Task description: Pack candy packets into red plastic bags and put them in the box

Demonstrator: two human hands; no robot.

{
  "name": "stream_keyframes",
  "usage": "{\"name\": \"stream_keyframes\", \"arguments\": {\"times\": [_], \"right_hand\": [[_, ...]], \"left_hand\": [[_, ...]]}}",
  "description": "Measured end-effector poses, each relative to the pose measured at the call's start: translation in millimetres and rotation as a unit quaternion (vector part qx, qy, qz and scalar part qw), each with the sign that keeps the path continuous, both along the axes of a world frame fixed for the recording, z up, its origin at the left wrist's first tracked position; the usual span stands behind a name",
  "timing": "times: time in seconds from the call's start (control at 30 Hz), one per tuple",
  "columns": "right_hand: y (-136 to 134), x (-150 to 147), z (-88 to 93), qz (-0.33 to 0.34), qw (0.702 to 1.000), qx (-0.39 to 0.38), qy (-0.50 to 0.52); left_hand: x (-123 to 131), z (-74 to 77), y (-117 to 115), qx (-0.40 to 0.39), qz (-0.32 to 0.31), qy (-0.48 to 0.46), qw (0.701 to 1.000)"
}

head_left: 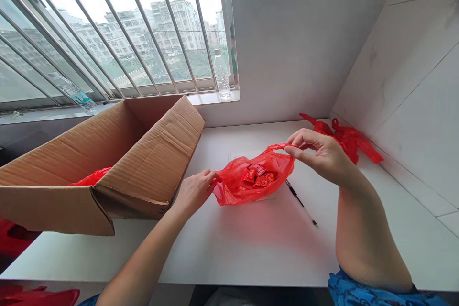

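Note:
A thin red plastic bag point(233, 191) is spread between my two hands above the white table. My left hand point(195, 191) is closed on its left side. On the other side, my right hand point(315, 150) pinches the bag's right edge between thumb and fingers. The bag's mouth gapes toward me, and several small red wrapped packets point(258, 175) lie inside. A black-and-clear pen point(301, 202) rests on the table just right of the bag, its upper end partly hidden by it.
To the left stands an open cardboard box point(154, 160) with red plastic inside. More red bags point(346, 136) lie crumpled at the back right corner of the white table point(229, 253). A clear plastic bottle point(222, 76) stands on the windowsill; another bottle point(81, 95) leans farther left.

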State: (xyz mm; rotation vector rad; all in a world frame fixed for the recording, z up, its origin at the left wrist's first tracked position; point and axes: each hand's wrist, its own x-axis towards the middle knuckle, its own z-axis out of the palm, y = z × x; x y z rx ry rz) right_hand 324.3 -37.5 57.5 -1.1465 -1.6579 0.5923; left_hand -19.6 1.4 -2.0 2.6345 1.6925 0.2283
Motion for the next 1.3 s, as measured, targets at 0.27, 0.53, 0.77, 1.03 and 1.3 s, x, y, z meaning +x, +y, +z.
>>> {"name": "stream_keyframes", "arguments": {"times": [0.27,0.53,0.77,1.03,1.3], "right_hand": [[5,-12,4.1,-0.022,0.898,0.139,0.416],[15,-18,-1.9,0.033,0.841,0.062,0.536],[6,-48,-4.3,0.097,0.914,0.02,0.393],[-2,-98,-20.2,0.076,0.99,0.022,0.118],[10,-86,-23.1,0.07,0.956,-0.053,0.281]], "left_hand": [[-1,74.4,0,-0.043,-0.042,-0.681,0.729],[25,92.8,32,-0.145,-0.025,-0.823,0.549],[52,102.6,28,-0.187,-0.066,-0.768,0.609],[100,109.1,-18,-0.114,-0.241,-0.485,0.833],[105,46.3,-16,-0.149,-0.168,-0.561,0.797]]}}
